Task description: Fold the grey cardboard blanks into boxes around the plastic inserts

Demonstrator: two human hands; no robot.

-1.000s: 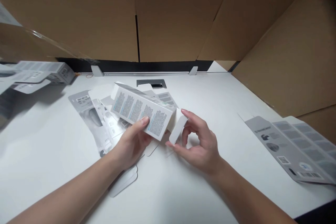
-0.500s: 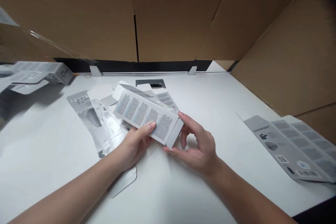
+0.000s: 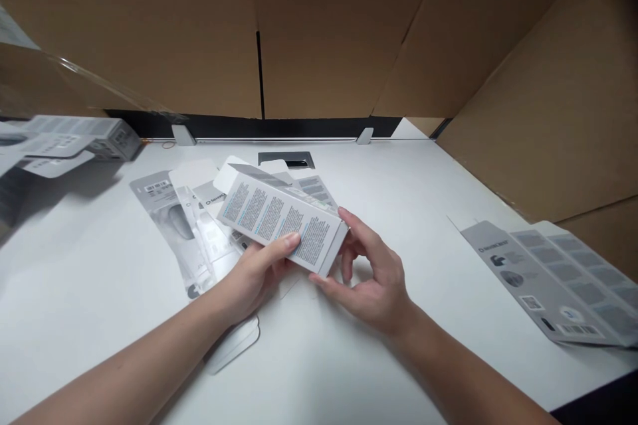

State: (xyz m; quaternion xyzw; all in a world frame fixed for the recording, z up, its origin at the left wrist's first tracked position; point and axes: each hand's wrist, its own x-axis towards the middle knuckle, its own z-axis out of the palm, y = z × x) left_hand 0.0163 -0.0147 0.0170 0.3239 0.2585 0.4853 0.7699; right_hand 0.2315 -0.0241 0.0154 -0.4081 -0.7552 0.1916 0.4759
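Note:
A slim white and grey cardboard box [image 3: 279, 219] with columns of small print is held tilted above the table. My left hand [image 3: 262, 272] grips it from below, the thumb lying across the printed side. At the box's near right end, my right hand [image 3: 371, 269] pinches the edges between thumb and index finger, its other fingers curled. The end flap there lies against the box. A white flap stands out at the far left end. Beneath the box, several flattened cartons [image 3: 167, 216] lie overlapping, partly covered by it and by my left hand.
Another unfolded carton [image 3: 538, 285] lies on the right of the white table [image 3: 349, 372]. At the far left is a pile of boxes [image 3: 90, 136]. Tall cardboard walls [image 3: 323, 46] stand along the back and right. A grey inset [image 3: 284, 158] sits in the tabletop.
The flap at the box's right end stuck out before and is now folded in against the end. Both hands keep their hold in nearly the same place.

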